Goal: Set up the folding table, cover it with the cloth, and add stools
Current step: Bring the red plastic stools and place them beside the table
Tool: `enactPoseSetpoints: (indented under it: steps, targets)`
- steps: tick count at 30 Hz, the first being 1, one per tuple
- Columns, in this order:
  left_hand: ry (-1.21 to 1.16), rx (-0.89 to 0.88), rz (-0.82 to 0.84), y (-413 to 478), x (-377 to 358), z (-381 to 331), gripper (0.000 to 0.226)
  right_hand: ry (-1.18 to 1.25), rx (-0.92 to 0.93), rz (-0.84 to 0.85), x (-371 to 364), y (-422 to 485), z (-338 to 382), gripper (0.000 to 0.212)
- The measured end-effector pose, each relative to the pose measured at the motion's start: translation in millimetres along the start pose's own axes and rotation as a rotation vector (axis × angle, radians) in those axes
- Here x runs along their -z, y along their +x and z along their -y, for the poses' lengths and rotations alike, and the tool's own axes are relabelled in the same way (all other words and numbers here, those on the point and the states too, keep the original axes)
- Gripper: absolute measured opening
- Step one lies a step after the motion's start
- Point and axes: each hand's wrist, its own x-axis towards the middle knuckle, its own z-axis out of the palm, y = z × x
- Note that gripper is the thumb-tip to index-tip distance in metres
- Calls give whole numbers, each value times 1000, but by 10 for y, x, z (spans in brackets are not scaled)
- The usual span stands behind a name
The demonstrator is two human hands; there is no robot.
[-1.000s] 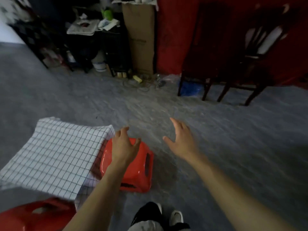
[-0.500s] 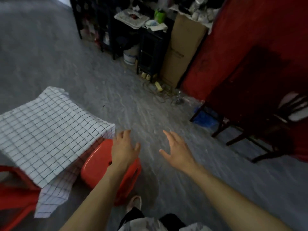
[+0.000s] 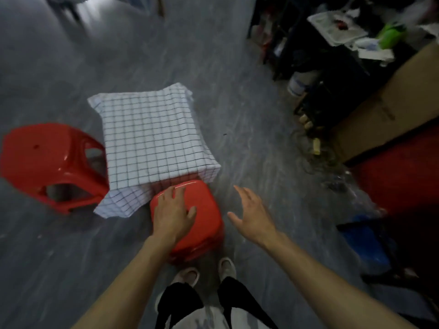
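While the left hand [image 3: 174, 213] lies flat with fingers spread on the seat of the glossy red plastic stool [image 3: 190, 219], that stool stands on the grey floor [image 3: 237, 91] touching the near edge of the checked white cloth [image 3: 152, 136] draped over the tabletop. The right hand [image 3: 253, 213] hovers just right of the stool, fingers spread and holding nothing, so the left is the nearer. A second red plastic stool [image 3: 51, 162] sits against the table's left side.

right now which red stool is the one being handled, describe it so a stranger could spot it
Find the checked cloth over the small table. The red stool sits at its near edge, by the person's feet. Unlike the other red stool, it has the left hand flat on its seat.
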Motion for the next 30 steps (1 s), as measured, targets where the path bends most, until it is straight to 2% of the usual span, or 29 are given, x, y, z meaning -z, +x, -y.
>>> enactPoseSetpoints:
  steps: [6,12,16,21,26,30]
  targets:
    - [-38,290,22,-415,-409,324,65,8,138,162,-240,379,-251,78]
    - [42,330,27,-174,-831,737,64,-18,245,253,-815,873,-395,78]
    - [24,369,7,190,-1148,992,67,25,279,235,-1307,1220,-498,75]
    - [-28,400,-15,500,-1643,1318,69,39,257,191,-1914,1504,-757,74]
    - [-44,415,22,730,-2144,1654,74,-47,171,253,-2469,1717,-1038,77]
    - [-125,477,56,842,-2474,1839,93,-16,77,322,-2765,1908,-1160,95]
